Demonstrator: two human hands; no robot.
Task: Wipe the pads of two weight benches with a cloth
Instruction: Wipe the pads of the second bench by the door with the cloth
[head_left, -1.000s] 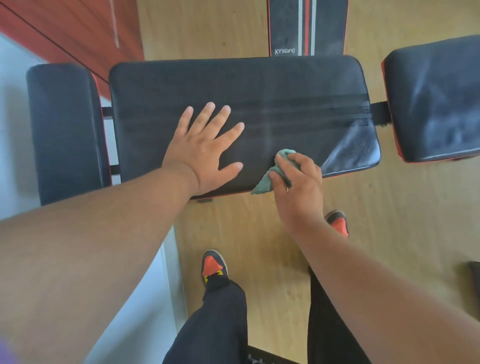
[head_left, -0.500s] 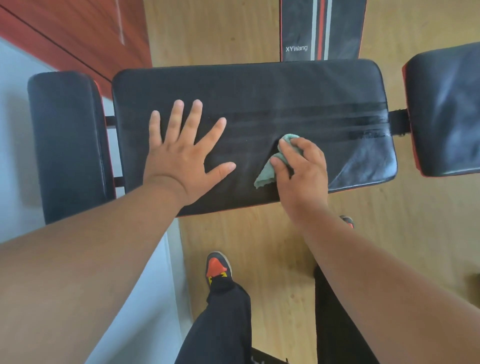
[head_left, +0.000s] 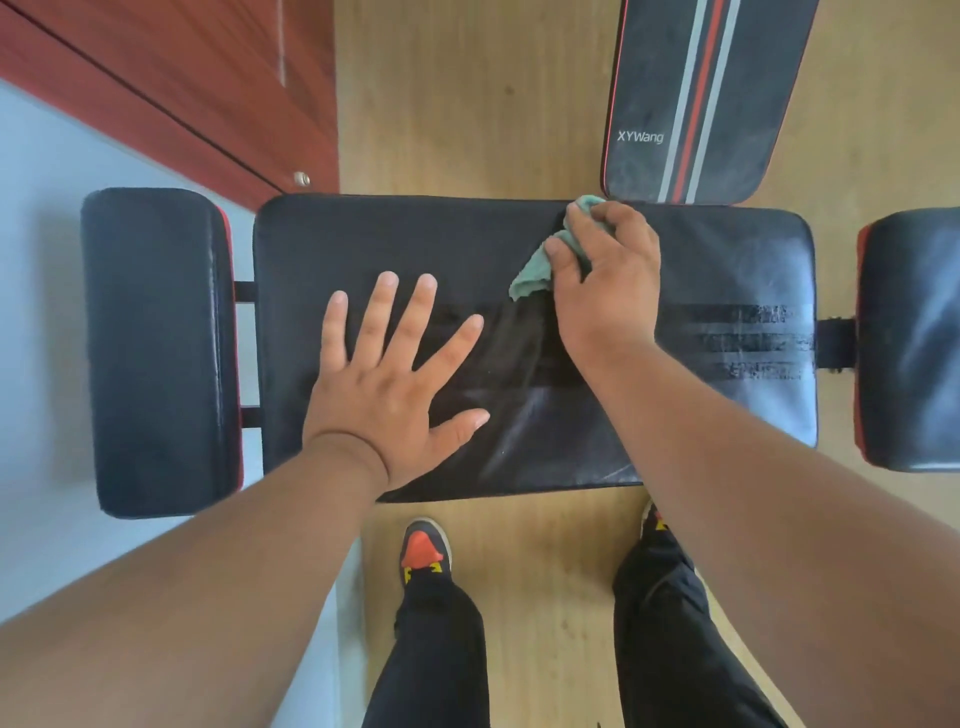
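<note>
A black bench pad (head_left: 727, 260) lies crosswise in front of me, with worn stripes on its right part. My left hand (head_left: 389, 379) rests flat on its left half, fingers spread. My right hand (head_left: 602, 270) grips a crumpled green cloth (head_left: 535, 270) and presses it on the pad near the far edge. A smaller black pad (head_left: 156, 353) sits to the left and another (head_left: 909, 338) to the right. Beyond the far edge stands a second bench's striped pad (head_left: 691, 104), marked XYWang.
My two feet in black trousers and orange-toed shoes (head_left: 423, 551) stand on the wood floor (head_left: 467, 104) just before the pad. A red-brown wooden door (head_left: 182, 78) and a pale wall (head_left: 41, 260) are at the left.
My right hand has carried the cloth from the pad's near edge up to its far edge. My left hand stayed flat on the pad. The view shifted so the pad sits lower.
</note>
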